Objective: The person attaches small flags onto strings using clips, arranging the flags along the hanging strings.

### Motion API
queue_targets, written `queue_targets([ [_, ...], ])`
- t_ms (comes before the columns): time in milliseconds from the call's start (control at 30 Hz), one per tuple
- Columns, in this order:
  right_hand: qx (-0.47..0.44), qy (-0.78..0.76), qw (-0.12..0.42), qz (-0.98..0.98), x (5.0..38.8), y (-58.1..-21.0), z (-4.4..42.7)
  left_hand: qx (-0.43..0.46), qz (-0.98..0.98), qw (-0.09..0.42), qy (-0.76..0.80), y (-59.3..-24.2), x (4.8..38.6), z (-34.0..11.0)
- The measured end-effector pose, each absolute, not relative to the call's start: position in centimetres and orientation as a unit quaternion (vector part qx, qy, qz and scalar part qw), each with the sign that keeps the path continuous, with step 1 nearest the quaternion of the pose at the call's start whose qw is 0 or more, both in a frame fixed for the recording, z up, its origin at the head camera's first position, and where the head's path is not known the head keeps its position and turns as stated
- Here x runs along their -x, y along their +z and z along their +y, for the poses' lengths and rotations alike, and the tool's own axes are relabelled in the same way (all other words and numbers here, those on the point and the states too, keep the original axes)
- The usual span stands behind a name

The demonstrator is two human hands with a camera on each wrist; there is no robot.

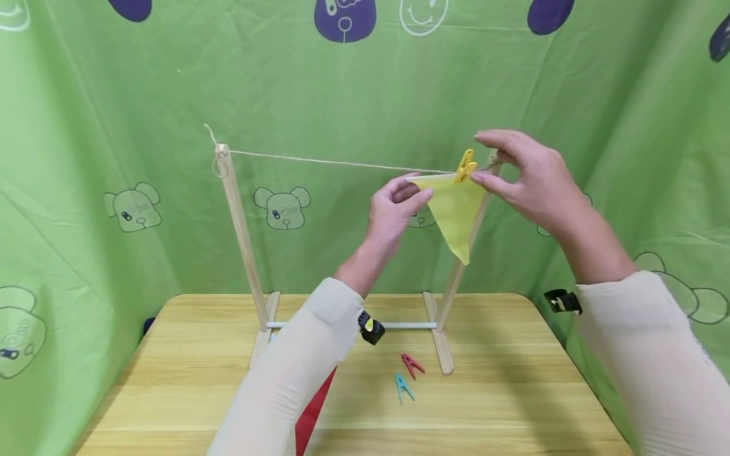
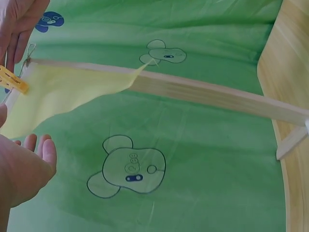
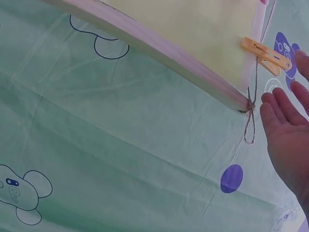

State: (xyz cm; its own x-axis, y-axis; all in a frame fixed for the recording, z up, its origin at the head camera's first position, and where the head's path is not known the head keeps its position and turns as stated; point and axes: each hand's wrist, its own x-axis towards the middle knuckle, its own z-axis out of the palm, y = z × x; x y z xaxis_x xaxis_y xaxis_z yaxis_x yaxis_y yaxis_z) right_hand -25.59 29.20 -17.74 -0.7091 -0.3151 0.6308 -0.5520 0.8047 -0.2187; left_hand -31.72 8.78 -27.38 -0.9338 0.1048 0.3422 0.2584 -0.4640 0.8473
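Note:
A yellow triangular pennant (image 1: 456, 212) hangs from the string (image 1: 319, 160) near its right end, tip down. One yellow clothespin (image 1: 464, 167) clamps its white top edge to the string. My left hand (image 1: 392, 212) pinches the pennant's upper left corner between thumb and fingers. Beside the clothespin is my right hand (image 1: 536, 177), its thumb and fingers spread apart, the thumb tip close to the clip's handles. In the right wrist view, the clothespin (image 3: 267, 55) grips the edge just inside the knotted string end, and the right hand (image 3: 289, 130) holds nothing.
Two wooden posts, left (image 1: 242, 234) and right (image 1: 450, 291), carry the string, joined low by a white rod (image 1: 409, 325). On the wooden table (image 1: 502, 392) lie a red clothespin (image 1: 412, 365), a blue clothespin (image 1: 403, 387) and red fabric (image 1: 310, 418), partly behind the left sleeve.

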Motion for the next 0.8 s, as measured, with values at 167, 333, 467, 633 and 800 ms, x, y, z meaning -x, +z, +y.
queue_targets([
  [167,-0.246,0.201,0.309,-0.897,25.0,-18.3,29.1,0.185,-0.537,0.048,-0.822,-27.8,31.8,7.9],
  [333,-0.256,0.226,0.344,-0.874,24.2,-19.2,29.0,0.201,-0.544,0.035,-0.814,-28.3,31.6,7.0],
  [467,-0.269,0.265,0.378,-0.845,23.3,-20.4,29.0,0.215,-0.554,0.031,-0.803,-28.7,31.0,6.1],
  [633,-0.291,0.288,0.404,-0.818,22.4,-22.2,28.9,0.213,-0.564,0.027,-0.797,-29.4,30.1,4.5],
  [800,-0.304,0.315,0.408,-0.801,21.7,-24.1,28.8,0.211,-0.581,0.037,-0.785,-30.3,29.3,2.9],
])
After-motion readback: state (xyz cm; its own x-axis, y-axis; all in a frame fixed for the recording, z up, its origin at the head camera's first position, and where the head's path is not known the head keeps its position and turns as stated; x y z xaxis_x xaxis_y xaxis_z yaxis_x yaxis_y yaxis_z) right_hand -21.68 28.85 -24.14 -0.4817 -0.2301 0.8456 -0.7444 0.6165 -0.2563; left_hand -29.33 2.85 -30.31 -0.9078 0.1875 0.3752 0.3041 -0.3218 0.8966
